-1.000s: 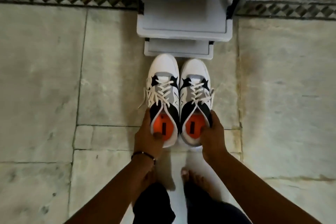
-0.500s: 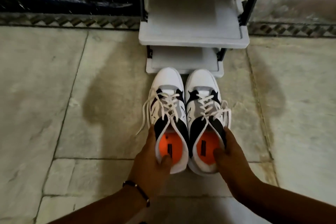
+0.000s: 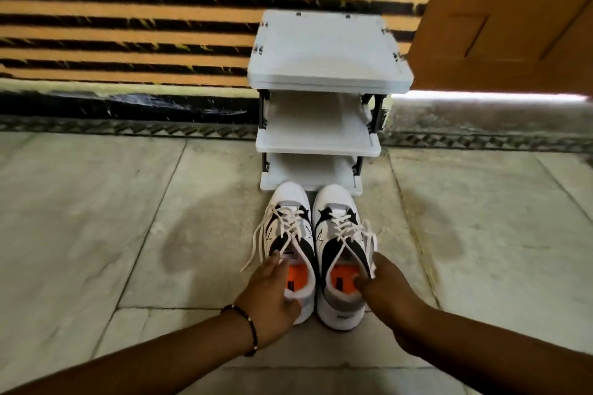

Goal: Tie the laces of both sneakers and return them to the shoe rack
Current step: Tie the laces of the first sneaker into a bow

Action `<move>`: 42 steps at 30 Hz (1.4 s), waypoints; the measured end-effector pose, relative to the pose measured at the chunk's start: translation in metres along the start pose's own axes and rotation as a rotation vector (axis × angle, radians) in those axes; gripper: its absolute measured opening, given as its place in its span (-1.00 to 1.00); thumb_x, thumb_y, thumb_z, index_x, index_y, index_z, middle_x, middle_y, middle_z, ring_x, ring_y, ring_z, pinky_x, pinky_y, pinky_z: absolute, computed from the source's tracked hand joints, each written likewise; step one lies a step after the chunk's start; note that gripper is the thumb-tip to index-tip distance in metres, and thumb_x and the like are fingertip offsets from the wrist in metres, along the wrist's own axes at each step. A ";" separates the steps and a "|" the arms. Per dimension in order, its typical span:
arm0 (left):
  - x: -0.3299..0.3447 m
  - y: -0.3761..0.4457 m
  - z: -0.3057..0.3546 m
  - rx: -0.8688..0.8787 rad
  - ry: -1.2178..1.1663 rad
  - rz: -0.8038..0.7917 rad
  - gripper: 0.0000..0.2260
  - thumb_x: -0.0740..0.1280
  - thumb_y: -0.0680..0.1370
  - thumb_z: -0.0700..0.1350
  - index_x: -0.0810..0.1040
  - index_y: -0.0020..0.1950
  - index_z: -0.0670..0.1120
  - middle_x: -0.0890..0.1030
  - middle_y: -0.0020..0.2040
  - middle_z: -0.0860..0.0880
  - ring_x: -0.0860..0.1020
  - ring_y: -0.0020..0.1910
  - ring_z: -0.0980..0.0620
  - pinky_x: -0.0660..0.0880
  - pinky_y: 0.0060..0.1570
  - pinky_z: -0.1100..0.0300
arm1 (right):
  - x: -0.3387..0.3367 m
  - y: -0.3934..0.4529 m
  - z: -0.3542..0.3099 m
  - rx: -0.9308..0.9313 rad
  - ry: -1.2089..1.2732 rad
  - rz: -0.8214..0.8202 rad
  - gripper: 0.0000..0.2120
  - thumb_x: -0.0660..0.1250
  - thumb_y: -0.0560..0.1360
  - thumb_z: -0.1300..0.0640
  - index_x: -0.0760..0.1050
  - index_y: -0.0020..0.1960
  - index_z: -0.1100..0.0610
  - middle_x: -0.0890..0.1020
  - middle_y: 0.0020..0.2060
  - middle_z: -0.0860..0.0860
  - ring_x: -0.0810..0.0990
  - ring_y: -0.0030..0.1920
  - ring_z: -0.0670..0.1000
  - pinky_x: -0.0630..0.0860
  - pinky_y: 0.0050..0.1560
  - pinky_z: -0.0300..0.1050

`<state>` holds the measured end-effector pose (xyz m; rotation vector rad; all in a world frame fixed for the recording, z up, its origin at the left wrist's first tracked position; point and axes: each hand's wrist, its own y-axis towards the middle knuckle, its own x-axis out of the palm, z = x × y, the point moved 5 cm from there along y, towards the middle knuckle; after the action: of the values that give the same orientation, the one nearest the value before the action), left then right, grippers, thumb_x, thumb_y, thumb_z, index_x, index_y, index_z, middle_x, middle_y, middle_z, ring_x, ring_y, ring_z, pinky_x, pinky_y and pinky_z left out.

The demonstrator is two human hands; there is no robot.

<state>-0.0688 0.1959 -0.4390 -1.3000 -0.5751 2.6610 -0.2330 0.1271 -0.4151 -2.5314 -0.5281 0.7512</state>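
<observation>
Two white, black and grey sneakers with orange insoles stand side by side on the floor, toes against the bottom of the white shoe rack (image 3: 327, 74). My left hand (image 3: 272, 292) grips the heel collar of the left sneaker (image 3: 288, 199), fingers along its outer side. White lace ends trail loose down that sneaker's left side. My right hand (image 3: 388, 285) holds the right sneaker (image 3: 333, 199) at its collar, thumb inside the opening. Its laces hang in loops over the right side.
The rack has three white shelves, all bare, and stands against an orange and black striped wall (image 3: 128, 26). An orange door (image 3: 513, 9) is at the upper right. Grey stone floor tiles (image 3: 96, 218) spread to both sides.
My view has tilted up and dropped lower, so the whole rack and the wall now show. Both hands stay on the sneakers' collars, and the sneakers remain at the rack's foot.
</observation>
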 end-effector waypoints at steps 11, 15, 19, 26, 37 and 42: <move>0.024 -0.025 0.012 0.021 0.277 -0.035 -0.40 0.20 0.53 0.01 0.04 0.48 -0.11 0.09 0.53 -0.11 0.06 0.51 -0.07 0.07 0.48 0.10 | 0.022 -0.045 -0.027 -0.326 -0.203 -0.133 -0.59 0.16 0.45 0.42 0.33 -0.29 -0.10 0.37 -0.34 -0.23 0.37 -0.30 -0.23 0.30 -0.35 -0.61; 0.025 -0.032 0.012 0.027 0.280 -0.016 -0.47 0.20 0.52 -0.01 0.14 0.44 -0.10 0.23 0.47 -0.09 0.19 0.45 -0.07 0.18 0.43 0.14 | 0.024 -0.046 -0.025 -0.316 -0.238 -0.163 -0.80 0.17 0.46 0.38 0.54 -0.04 0.23 0.62 -0.05 0.11 0.56 0.01 0.04 0.45 -0.11 -0.26; 0.022 -0.039 0.014 -0.011 0.387 0.027 -0.64 0.14 0.51 -0.01 0.36 0.31 -0.02 0.45 0.31 -0.06 0.35 0.30 -0.11 0.32 0.23 0.07 | 0.031 -0.035 -0.022 -0.321 -0.284 -0.160 -0.72 0.18 0.48 0.33 0.50 0.16 0.31 0.60 0.15 0.20 0.54 0.15 0.10 0.41 0.06 -0.19; -0.014 -0.014 -0.016 -0.155 0.000 0.356 -0.59 0.27 0.47 -0.04 0.35 0.29 -0.08 0.47 0.21 -0.16 0.45 0.19 -0.18 0.44 0.17 -0.05 | 0.041 0.014 -0.048 -0.453 -0.391 -0.009 -0.79 0.22 0.47 0.26 0.59 0.01 0.26 0.66 -0.04 0.20 0.60 -0.04 0.12 0.42 -0.09 -0.17; -0.017 0.035 -0.028 -0.237 -0.627 0.390 -0.87 0.28 0.47 -0.13 0.60 -0.16 -0.13 0.65 -0.08 -0.21 0.58 -0.01 -0.19 0.53 0.02 -0.02 | 0.067 0.053 -0.036 -0.200 -0.028 -0.290 -0.88 0.34 0.45 0.27 0.52 -0.24 0.11 0.55 -0.37 0.00 0.51 -0.34 -0.11 0.47 -0.24 -0.28; -0.039 0.018 -0.016 -0.040 -0.682 0.581 -0.81 0.17 0.57 -0.20 0.58 -0.04 -0.06 0.58 0.05 -0.09 0.53 0.02 0.11 0.43 0.05 0.45 | 0.065 0.056 -0.044 -0.204 0.131 -0.315 -0.77 0.24 0.49 0.34 0.55 -0.28 0.15 0.61 -0.32 0.08 0.57 -0.29 -0.05 0.51 -0.27 -0.33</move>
<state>-0.0313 0.1732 -0.4264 -0.5780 -0.3359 3.6109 -0.1436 0.0981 -0.4372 -2.5676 -0.9714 0.4323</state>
